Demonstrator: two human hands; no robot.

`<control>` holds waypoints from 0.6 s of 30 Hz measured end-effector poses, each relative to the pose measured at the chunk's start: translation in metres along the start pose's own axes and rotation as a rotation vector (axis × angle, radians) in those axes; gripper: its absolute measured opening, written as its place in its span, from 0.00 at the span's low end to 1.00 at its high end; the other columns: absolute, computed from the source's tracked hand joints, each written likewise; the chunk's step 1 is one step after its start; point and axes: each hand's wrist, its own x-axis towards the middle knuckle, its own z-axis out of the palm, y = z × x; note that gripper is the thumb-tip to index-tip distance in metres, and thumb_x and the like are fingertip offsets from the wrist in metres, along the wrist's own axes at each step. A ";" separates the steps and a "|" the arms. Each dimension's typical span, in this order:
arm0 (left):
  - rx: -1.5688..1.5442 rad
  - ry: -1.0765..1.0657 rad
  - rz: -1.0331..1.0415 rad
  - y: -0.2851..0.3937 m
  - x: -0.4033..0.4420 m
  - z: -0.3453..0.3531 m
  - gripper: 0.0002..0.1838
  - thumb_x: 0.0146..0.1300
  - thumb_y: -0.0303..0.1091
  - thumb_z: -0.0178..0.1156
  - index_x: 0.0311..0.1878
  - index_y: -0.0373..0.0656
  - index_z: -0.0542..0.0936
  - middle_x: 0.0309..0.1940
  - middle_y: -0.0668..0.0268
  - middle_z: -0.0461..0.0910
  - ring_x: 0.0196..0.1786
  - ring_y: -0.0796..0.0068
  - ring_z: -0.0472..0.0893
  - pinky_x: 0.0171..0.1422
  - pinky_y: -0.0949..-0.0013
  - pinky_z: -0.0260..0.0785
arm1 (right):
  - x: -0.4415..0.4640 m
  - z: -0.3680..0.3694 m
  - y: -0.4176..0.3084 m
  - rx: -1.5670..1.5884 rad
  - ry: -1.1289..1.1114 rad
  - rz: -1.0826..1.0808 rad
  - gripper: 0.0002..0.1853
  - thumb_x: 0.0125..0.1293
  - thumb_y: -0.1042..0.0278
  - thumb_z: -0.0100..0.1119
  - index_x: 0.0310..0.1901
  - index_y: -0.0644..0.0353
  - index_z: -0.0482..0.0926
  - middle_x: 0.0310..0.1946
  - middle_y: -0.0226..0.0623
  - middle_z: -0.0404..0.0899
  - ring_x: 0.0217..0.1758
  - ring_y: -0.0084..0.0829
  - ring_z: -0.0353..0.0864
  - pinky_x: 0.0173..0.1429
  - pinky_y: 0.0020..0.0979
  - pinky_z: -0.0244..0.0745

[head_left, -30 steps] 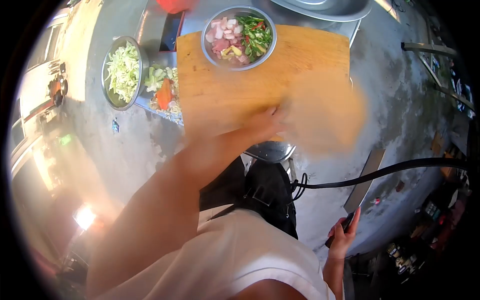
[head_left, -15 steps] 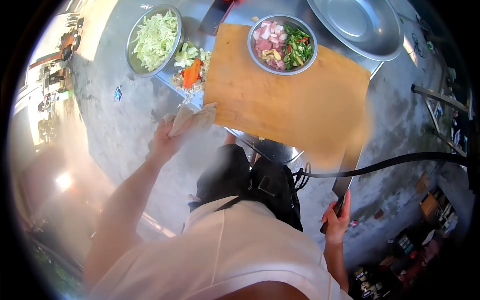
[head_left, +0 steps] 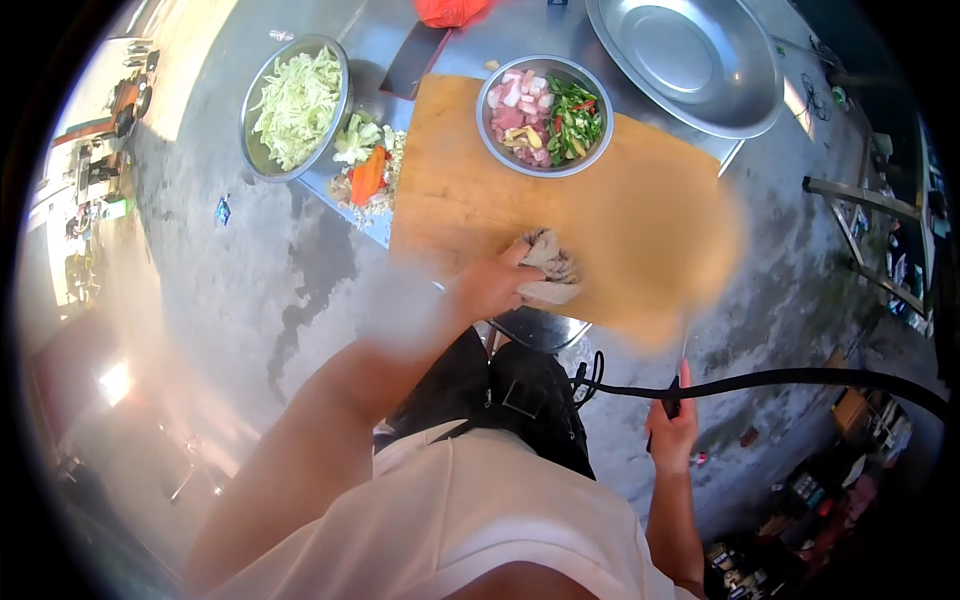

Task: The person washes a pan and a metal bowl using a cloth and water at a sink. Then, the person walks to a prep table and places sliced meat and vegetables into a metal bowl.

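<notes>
My left hand is closed on a crumpled, greyish cloth at the near edge of the wooden board. To the right of my body, my right hand grips the dark handle of a knife; its blade is seen nearly edge-on and is hard to make out. A metal bowl with pink meat and cut green and red peppers stands on the board's far part. A blurred patch covers the board's right side.
A bowl of shredded cabbage is at the left, beside vegetable scraps. A large metal basin stands at the back right, a red bag at the back. A black strap crosses the right side.
My left hand has moved with the cloth from the board's left corner rightward to its near edge. The knife in my right hand has turned, so its broad blade no longer shows.
</notes>
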 end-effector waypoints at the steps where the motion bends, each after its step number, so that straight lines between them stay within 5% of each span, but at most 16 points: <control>1: -0.023 0.078 -0.090 -0.015 0.001 0.000 0.19 0.46 0.32 0.65 0.45 0.54 0.80 0.54 0.60 0.67 0.53 0.54 0.71 0.55 0.59 0.68 | 0.008 0.003 0.000 -0.034 0.003 -0.017 0.34 0.58 0.84 0.47 0.68 0.51 0.60 0.31 0.31 0.71 0.21 0.23 0.72 0.24 0.26 0.69; 2: -0.044 0.160 -0.182 -0.026 0.002 -0.008 0.19 0.46 0.33 0.65 0.46 0.55 0.80 0.57 0.61 0.66 0.55 0.55 0.70 0.57 0.60 0.67 | 0.022 0.009 0.004 -0.021 0.005 -0.022 0.34 0.58 0.84 0.47 0.68 0.51 0.60 0.31 0.31 0.71 0.21 0.23 0.72 0.24 0.26 0.69; 4: 0.058 0.106 -0.350 -0.036 -0.001 -0.034 0.19 0.47 0.32 0.63 0.46 0.53 0.81 0.59 0.61 0.65 0.58 0.55 0.69 0.60 0.60 0.65 | 0.049 0.019 0.013 -0.720 0.197 -0.559 0.37 0.57 0.83 0.50 0.68 0.41 0.60 0.34 0.37 0.73 0.27 0.36 0.76 0.31 0.35 0.74; 6: 0.169 0.064 -0.516 -0.044 -0.002 -0.057 0.19 0.47 0.31 0.62 0.47 0.52 0.81 0.62 0.61 0.64 0.61 0.56 0.67 0.63 0.61 0.62 | 0.068 0.035 0.011 -0.778 0.194 -0.468 0.37 0.56 0.79 0.53 0.67 0.36 0.61 0.37 0.41 0.73 0.34 0.44 0.77 0.37 0.42 0.74; 9: 0.371 0.079 -0.466 -0.049 -0.002 -0.075 0.24 0.48 0.29 0.61 0.53 0.48 0.78 0.61 0.60 0.64 0.63 0.56 0.65 0.65 0.61 0.60 | 0.097 0.055 0.019 -0.867 0.210 -0.425 0.35 0.58 0.75 0.54 0.67 0.35 0.60 0.37 0.36 0.73 0.33 0.41 0.78 0.35 0.40 0.76; 11: 0.402 0.443 -0.034 -0.058 0.005 -0.076 0.28 0.52 0.30 0.59 0.60 0.43 0.71 0.61 0.60 0.65 0.60 0.57 0.69 0.60 0.61 0.65 | 0.109 0.065 0.017 -0.830 0.162 -0.372 0.35 0.58 0.75 0.54 0.67 0.35 0.60 0.39 0.36 0.72 0.34 0.42 0.77 0.37 0.41 0.75; 12: 0.406 0.453 -0.011 -0.076 0.013 -0.064 0.28 0.52 0.30 0.59 0.60 0.43 0.71 0.61 0.60 0.65 0.60 0.57 0.69 0.60 0.61 0.65 | 0.112 0.069 0.017 -0.822 0.186 -0.375 0.35 0.58 0.75 0.54 0.67 0.35 0.60 0.39 0.36 0.72 0.34 0.42 0.77 0.37 0.41 0.75; 14: -0.393 0.498 -0.583 -0.117 0.032 -0.037 0.30 0.59 0.32 0.55 0.65 0.42 0.62 0.60 0.59 0.65 0.53 0.59 0.75 0.53 0.63 0.69 | 0.116 0.078 0.011 -0.630 0.134 -0.478 0.36 0.58 0.76 0.54 0.67 0.36 0.60 0.39 0.38 0.71 0.36 0.43 0.77 0.39 0.41 0.75; 15: -0.387 0.514 -0.562 -0.113 0.043 -0.041 0.30 0.59 0.32 0.55 0.65 0.42 0.62 0.60 0.59 0.65 0.53 0.59 0.75 0.53 0.63 0.69 | 0.118 0.081 0.012 -0.634 0.058 -0.425 0.36 0.57 0.77 0.53 0.68 0.39 0.59 0.43 0.42 0.71 0.42 0.45 0.76 0.44 0.42 0.74; 17: -1.429 0.604 -0.571 -0.092 0.068 -0.042 0.26 0.63 0.32 0.52 0.64 0.41 0.61 0.57 0.58 0.68 0.46 0.62 0.78 0.48 0.65 0.72 | 0.123 0.089 0.016 -0.660 0.040 -0.441 0.37 0.56 0.78 0.52 0.68 0.40 0.58 0.45 0.44 0.70 0.45 0.47 0.75 0.46 0.43 0.74; 18: -1.429 0.611 -0.556 -0.083 0.079 -0.047 0.26 0.63 0.32 0.52 0.64 0.41 0.61 0.57 0.58 0.68 0.46 0.62 0.78 0.48 0.65 0.72 | 0.125 0.092 0.020 -0.695 -0.001 -0.434 0.38 0.56 0.79 0.52 0.69 0.42 0.57 0.47 0.45 0.70 0.47 0.48 0.74 0.47 0.43 0.73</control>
